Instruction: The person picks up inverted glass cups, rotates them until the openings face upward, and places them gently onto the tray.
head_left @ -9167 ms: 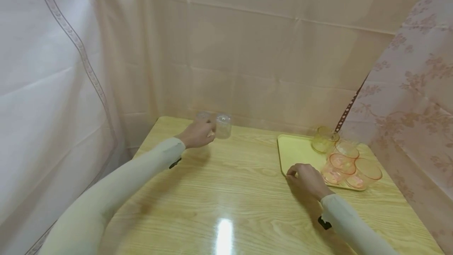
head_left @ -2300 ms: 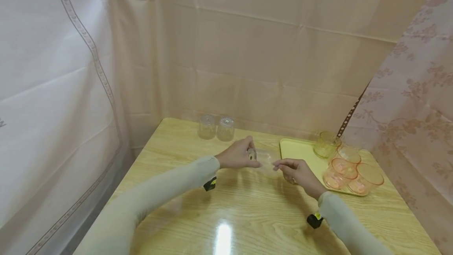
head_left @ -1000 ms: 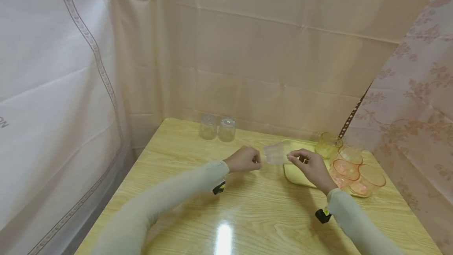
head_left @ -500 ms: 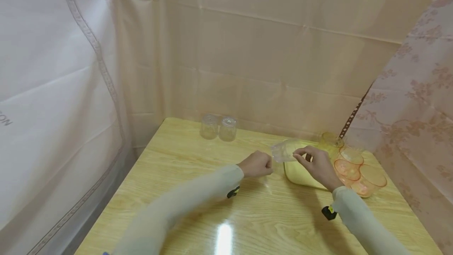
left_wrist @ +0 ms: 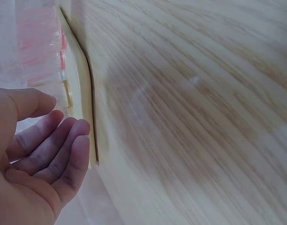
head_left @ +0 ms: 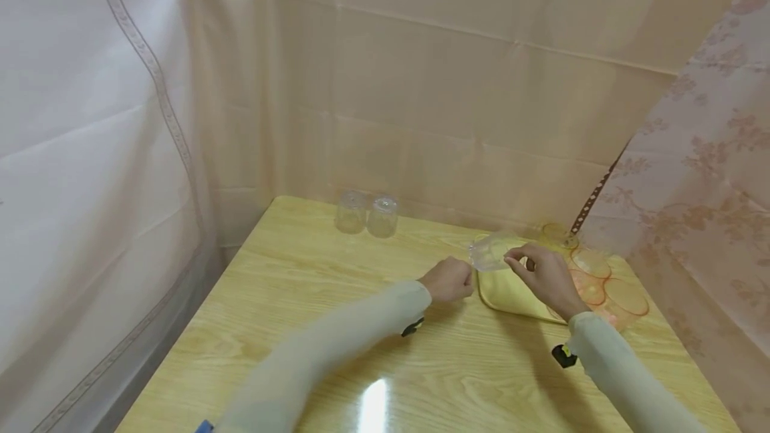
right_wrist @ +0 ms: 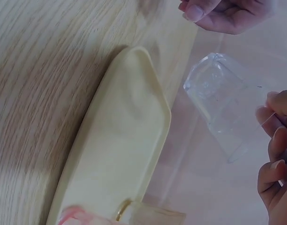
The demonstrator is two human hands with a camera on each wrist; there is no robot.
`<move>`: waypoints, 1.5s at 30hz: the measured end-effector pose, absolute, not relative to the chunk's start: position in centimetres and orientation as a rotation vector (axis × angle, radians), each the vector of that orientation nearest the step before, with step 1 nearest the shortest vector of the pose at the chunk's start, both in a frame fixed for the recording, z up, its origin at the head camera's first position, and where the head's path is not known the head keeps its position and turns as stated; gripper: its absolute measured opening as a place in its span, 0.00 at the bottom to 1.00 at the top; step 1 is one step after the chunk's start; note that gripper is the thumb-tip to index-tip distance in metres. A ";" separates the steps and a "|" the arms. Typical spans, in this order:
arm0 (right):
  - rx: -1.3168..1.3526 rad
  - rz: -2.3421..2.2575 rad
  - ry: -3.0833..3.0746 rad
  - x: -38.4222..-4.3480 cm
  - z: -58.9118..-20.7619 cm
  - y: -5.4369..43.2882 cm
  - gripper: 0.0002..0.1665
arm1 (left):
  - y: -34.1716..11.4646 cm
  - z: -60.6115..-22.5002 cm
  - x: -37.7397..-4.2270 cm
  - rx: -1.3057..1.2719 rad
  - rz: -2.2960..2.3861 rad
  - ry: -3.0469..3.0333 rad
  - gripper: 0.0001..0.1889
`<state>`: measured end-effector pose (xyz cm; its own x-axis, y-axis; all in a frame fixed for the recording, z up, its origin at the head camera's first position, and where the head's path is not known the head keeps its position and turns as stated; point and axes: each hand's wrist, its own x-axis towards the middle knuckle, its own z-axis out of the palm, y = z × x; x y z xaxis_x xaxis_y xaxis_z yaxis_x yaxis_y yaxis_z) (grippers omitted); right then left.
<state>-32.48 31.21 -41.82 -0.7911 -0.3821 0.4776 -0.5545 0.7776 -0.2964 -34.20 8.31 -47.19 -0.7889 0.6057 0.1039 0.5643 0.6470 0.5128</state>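
Observation:
My right hand [head_left: 544,277] pinches the rim of a clear tumbler [right_wrist: 221,101] between thumb and fingers. The tumbler lies tilted in the air, its base toward the left, above the left part of a yellow tray [head_left: 511,296]. Just left of it is my left hand [head_left: 448,279], apart from the tumbler; the left wrist view shows its fingers [left_wrist: 49,145] loosely curled around nothing. On the tray's right side stand a yellow tumbler [head_left: 556,234] and several orange-rimmed tumblers [head_left: 625,299], partly hidden behind my right hand.
Two clear tumblers [head_left: 381,218] stand upside down side by side at the back of the wooden table [head_left: 289,272]. A cloth curtain [head_left: 397,99] hangs close behind the back edge, with more cloth on both sides.
Earlier my left hand was at the clear tumblers at the back, then both hands held one. My left hand has let go; my right hand has carried it rightward over the tray.

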 end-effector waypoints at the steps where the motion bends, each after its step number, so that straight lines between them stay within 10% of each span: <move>1: 0.713 0.587 -2.572 -32.5 -41.8 31.3 0.05 | 8.5 -47.2 -34.2 0.983 0.827 2.779 0.17; 45: 0.719 0.254 -2.538 -33.2 -41.9 34.9 0.03 | 13.2 -49.5 -34.3 0.870 0.719 2.903 0.16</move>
<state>-33.23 34.86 -41.91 -0.7429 -0.4436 0.5013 -0.5340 0.8443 -0.0443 -34.31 13.20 -49.46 -0.8435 0.5268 0.1042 0.5145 0.7373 0.4378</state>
